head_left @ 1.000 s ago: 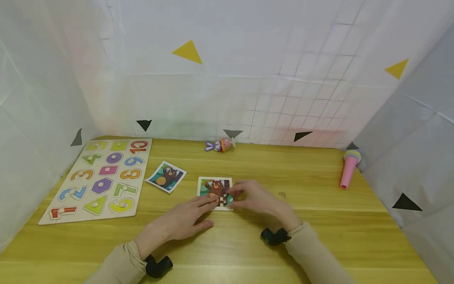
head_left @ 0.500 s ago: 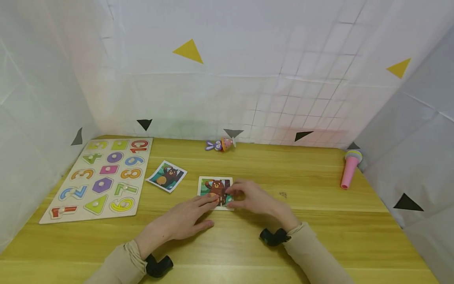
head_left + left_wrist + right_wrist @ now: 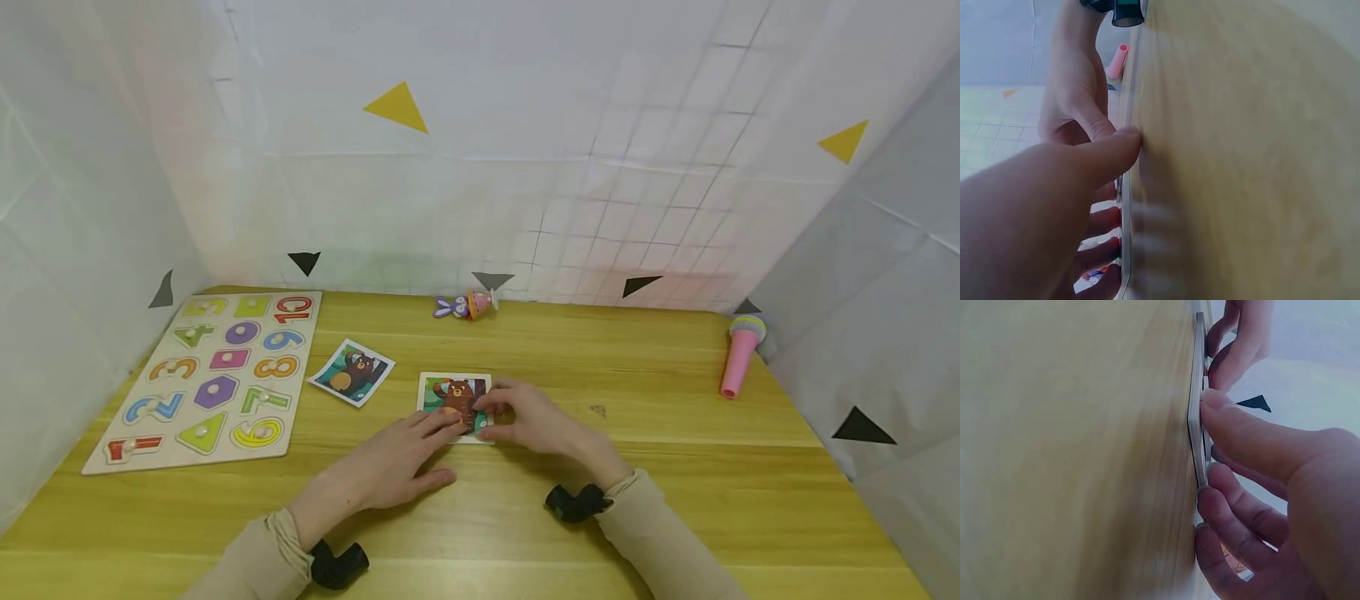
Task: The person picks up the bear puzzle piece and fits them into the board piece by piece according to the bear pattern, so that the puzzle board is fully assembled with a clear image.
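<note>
A small bear jigsaw puzzle in a pale tray (image 3: 422, 402) lies flat on the wooden table. Fairly straight fingers of my left hand (image 3: 390, 467) rest on its lower left part, covering some of the picture; the thumb lies apart on the near side. From the right, my right hand (image 3: 543, 421) pinches the teal lower-right puzzle piece (image 3: 482, 422) between thumb and fingers, low against the tray. In the right wrist view the thumb touches the edge of the tray (image 3: 1195, 419), and the piece is mostly hidden.
A matching bear picture card (image 3: 352, 372) lies left of the tray. Farther left is a number-and-shape peg board (image 3: 217, 333). A rabbit toy (image 3: 465, 307) lies near the back wall, and a pink toy microphone (image 3: 741, 357) at the far right.
My right hand has slid the puzzle piece slightly left. The checkered gap between it and the bear has narrowed until it no longer shows. My left hand stays nearly still.
</note>
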`<state>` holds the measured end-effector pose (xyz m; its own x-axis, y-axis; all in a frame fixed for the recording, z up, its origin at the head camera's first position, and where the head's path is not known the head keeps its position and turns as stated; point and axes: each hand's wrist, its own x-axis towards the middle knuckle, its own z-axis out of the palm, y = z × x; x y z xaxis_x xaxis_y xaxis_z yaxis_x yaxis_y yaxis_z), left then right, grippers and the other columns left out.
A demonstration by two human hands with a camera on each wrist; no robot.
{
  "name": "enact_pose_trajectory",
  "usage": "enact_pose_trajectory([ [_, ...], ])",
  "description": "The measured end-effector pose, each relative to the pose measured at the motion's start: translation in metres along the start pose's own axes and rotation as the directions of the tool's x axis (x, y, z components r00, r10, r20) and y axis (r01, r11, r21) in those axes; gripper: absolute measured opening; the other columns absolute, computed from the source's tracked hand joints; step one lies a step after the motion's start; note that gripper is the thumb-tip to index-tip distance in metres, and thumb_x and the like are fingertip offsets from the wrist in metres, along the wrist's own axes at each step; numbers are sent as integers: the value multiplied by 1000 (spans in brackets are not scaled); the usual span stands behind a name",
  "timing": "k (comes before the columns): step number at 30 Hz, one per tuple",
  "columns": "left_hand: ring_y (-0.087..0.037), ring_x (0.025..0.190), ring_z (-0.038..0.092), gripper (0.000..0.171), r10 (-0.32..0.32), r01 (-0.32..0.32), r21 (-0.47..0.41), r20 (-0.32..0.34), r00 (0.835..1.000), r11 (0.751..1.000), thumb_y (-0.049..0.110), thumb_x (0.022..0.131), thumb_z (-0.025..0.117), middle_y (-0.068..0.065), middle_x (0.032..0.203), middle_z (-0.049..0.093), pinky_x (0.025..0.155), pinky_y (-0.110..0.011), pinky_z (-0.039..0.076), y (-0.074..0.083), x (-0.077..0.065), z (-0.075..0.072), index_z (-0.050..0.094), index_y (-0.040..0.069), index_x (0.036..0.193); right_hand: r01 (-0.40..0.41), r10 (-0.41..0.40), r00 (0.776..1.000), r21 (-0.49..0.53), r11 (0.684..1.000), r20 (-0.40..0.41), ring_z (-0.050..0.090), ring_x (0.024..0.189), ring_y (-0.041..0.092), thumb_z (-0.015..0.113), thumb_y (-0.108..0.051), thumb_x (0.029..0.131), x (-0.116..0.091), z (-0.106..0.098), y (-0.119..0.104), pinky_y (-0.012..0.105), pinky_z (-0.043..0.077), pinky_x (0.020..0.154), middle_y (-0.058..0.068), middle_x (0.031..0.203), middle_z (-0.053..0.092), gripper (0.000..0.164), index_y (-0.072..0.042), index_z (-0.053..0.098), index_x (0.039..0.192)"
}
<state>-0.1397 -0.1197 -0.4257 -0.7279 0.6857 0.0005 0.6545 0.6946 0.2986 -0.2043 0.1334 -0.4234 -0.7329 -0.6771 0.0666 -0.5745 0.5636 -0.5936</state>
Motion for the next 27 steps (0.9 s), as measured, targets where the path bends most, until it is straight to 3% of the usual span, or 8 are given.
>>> enact_pose_trajectory([
  [6,-33,146,34,64,-5,4,16,18,1000,1000,53,102,48,-4,162,34,116,-53,34,1,1,1,34,25,158,-6,6,1000,7,1000,-13,54,84,17,79,-26,87,0,1,0,25,46,71,-1,102,60,30,-13,74,114],
  [19,-28,148,31,66,3,-3,-22,25,1000,1000,54,102,48,3,163,31,113,-58,34,5,2,0,34,21,158,-12,12,999,-1,1000,-31,53,80,17,80,-26,87,-1,0,-3,23,43,67,-1,95,61,29,-12,77,111],
  [27,-30,148,29,65,28,-28,25,21,999,999,55,102,47,2,164,29,110,-61,37,7,3,0,35,23,158,-11,11,1000,7,1000,-25,53,78,18,77,-21,89,-2,0,-3,21,42,66,-1,93,61,25,-10,78,111],
])
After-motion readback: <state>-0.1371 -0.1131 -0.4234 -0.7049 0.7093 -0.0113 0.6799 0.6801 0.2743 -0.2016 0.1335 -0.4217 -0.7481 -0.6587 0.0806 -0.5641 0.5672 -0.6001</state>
